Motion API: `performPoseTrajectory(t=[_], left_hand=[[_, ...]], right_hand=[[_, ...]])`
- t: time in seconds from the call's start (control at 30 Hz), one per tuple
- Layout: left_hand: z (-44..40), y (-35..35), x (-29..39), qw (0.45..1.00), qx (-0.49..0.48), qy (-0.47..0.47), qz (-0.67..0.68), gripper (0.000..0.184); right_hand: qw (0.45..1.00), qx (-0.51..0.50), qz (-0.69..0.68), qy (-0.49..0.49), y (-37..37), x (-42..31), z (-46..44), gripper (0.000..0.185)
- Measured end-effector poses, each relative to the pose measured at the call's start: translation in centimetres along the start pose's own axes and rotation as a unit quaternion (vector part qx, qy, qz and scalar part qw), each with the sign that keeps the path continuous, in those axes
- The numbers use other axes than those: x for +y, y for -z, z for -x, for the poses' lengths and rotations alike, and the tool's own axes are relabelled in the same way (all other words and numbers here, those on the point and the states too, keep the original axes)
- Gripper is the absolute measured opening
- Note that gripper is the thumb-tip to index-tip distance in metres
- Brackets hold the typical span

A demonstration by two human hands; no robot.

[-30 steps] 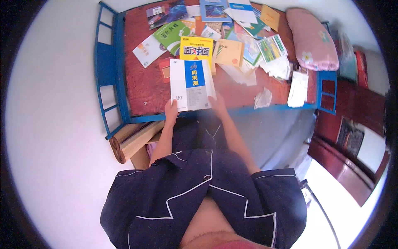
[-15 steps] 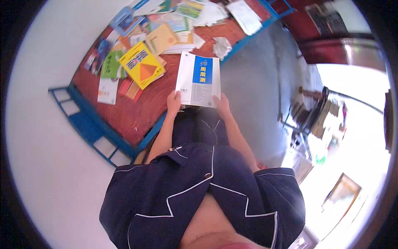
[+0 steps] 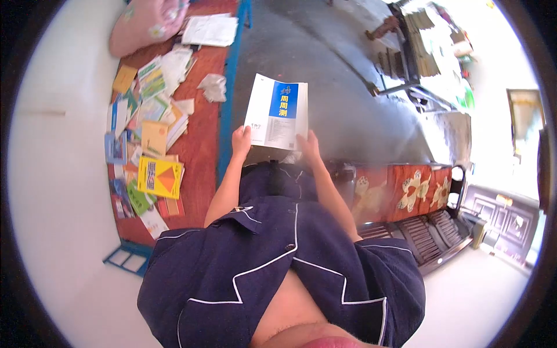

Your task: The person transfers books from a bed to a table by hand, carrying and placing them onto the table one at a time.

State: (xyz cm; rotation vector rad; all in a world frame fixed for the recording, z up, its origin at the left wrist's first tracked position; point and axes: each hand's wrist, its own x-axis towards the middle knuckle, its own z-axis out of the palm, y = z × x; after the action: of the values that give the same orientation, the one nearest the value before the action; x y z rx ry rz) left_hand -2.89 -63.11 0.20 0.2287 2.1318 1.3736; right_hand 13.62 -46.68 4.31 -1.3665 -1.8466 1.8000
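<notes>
Between my two hands is a white booklet (image 3: 261, 110) with a blue panel and yellow characters on its cover. My left hand (image 3: 241, 141) is closed on the booklet's lower left edge, thumb on top. At the lower right corner, my right hand (image 3: 308, 145) grips the other side. The booklet is held in front of my body, over the grey floor, apart from the red surface on the left. A yellow book (image 3: 159, 177) lies among the piled books there, away from both hands.
Books and papers cover much of the red-topped, blue-framed bed (image 3: 200, 136) on the left. A crumpled white bag (image 3: 213, 88) and a pink floral bundle (image 3: 148, 26) lie on it. To the right stands a dark wooden bench (image 3: 438, 232) with patterned red cushions (image 3: 418, 188).
My body and view have turned to the right, so the bed now lies along the left and the bench has come into view. Both hands still hold the booklet.
</notes>
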Motion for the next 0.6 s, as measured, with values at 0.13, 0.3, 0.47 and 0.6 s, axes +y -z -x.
performPoseTrajectory(t=[0.13, 0.3, 0.47, 0.6], left_hand=[[-2.5, -6.8, 2.4, 0.999, -0.036, -0.01, -0.007, 0.031], [-4.1, -14.0, 6.7, 0.996, -0.091, 0.009, 0.011, 0.03], [-8.2, -19.5, 6.4, 0.987, -0.093, -0.113, -0.07, 0.029], [-8.6, -22.8, 12.2, 0.989, -0.146, -0.003, -0.038, 0.029]], right_hand=[[0.998, 0.058, -0.027, 0.001, 5.8, 1.4, -2.8, 0.029], [0.995, 0.098, -0.01, -0.001, 12.6, 1.1, -5.6, 0.03], [0.986, 0.156, -0.05, 0.008, 16.2, 0.6, -7.7, 0.027], [0.982, 0.173, -0.076, -0.005, 18.9, 1.5, -10.4, 0.027]])
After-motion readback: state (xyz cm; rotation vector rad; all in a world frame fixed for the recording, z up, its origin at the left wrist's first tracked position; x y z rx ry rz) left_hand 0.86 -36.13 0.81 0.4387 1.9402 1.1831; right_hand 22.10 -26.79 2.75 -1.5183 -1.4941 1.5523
